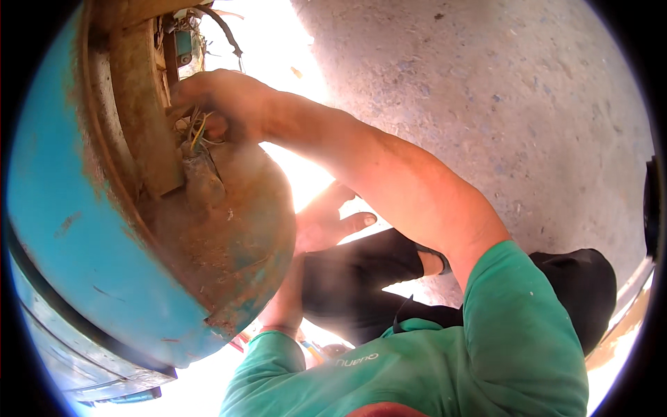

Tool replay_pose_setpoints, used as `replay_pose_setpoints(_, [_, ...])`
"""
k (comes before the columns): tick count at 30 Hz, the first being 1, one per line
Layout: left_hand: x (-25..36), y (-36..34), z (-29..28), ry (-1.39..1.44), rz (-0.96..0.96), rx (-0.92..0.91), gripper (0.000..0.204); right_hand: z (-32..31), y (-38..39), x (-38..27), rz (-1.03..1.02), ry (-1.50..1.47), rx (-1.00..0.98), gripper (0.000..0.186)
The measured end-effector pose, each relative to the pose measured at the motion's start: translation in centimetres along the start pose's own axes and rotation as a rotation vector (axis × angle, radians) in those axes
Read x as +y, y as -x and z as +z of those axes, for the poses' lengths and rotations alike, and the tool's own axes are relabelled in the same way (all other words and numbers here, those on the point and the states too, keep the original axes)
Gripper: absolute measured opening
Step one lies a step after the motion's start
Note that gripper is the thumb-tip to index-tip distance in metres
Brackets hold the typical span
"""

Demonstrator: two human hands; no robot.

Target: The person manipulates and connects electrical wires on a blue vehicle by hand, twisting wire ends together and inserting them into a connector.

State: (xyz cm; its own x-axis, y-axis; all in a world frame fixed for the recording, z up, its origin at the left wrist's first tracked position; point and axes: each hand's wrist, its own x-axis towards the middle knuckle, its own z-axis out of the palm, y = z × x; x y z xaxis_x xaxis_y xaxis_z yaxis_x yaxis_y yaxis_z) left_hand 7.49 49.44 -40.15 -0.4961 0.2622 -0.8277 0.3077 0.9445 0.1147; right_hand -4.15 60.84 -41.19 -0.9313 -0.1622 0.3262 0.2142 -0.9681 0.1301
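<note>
A turquoise metal body (76, 229) with a rusty edge fills the left side. My right hand (222, 101) reaches into its upper recess, fingers bent among thin yellow and pale wires (199, 135); what they grip is hidden. Below the wires is a grimy rounded fitting (203, 174) beside a rusty upright channel (142, 104). My left hand (326, 222) is lower, beside the rounded rusty plate (243, 236), with its thumb and fingers spread.
Above my right hand are a small teal component (183, 45) and a dark cable (226, 28). My bent legs (354, 278) rest over a speckled concrete floor (479, 90). A dark object (649, 205) stands at the far right rim.
</note>
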Motion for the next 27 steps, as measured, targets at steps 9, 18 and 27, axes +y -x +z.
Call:
replay_pose_setpoints(9, [-1.2, -1.0, 0.0, 0.027, 0.097, -0.039, 0.054, -0.3, -2.2, -1.3, 0.081, 0.077, -0.160, 0.019])
replay_pose_setpoints(18, [0.9, -1.0, 0.3, 0.021, 0.035, 0.137, 0.038, 0.9, 1.4, 1.1, -0.061, -0.034, 0.057, 0.021])
replay_pose_setpoints(27, [-1.8, -1.1, 0.0, -0.041, 0.096, 0.002, 0.054, -1.4, 1.9, -1.3, -0.261, 0.575, -0.213, 0.035])
